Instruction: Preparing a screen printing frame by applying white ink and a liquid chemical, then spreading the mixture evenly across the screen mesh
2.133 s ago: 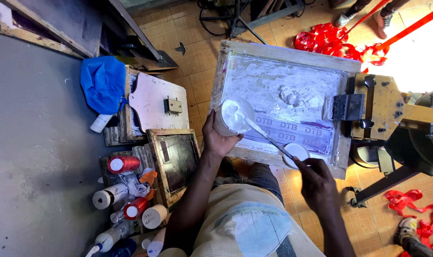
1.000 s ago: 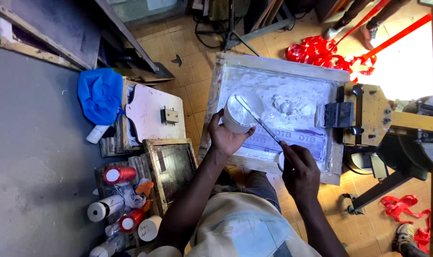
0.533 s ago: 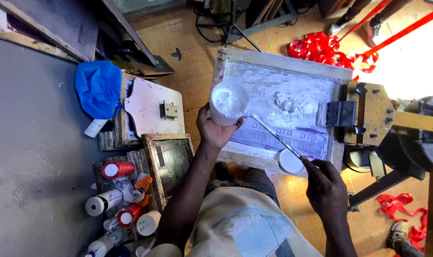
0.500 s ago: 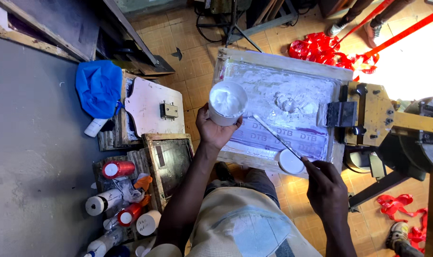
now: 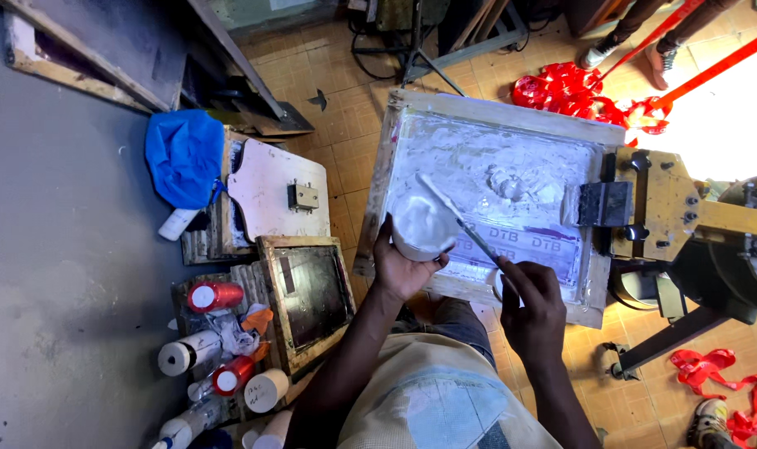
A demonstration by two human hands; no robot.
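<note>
left hand (image 5: pixel 399 270): gripping a white tub (image 5: pixel 422 226) of paste, tipped over the near edge of the printing screen (image 5: pixel 512 179)
right hand (image 5: pixel 530 301): fingers pinched on a thin stick (image 5: pixel 455 218), tip in the tub
risk: tub tilts further, paste likely spills onto the frame edge or floor

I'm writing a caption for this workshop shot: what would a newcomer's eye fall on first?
First the wooden printing screen at centre, smeared with white paste. Over it the left hand holds a white tub while the right hand dips a thin stick into it. Bright red ribbon lies heaped on the floor beyond the screen.
</note>
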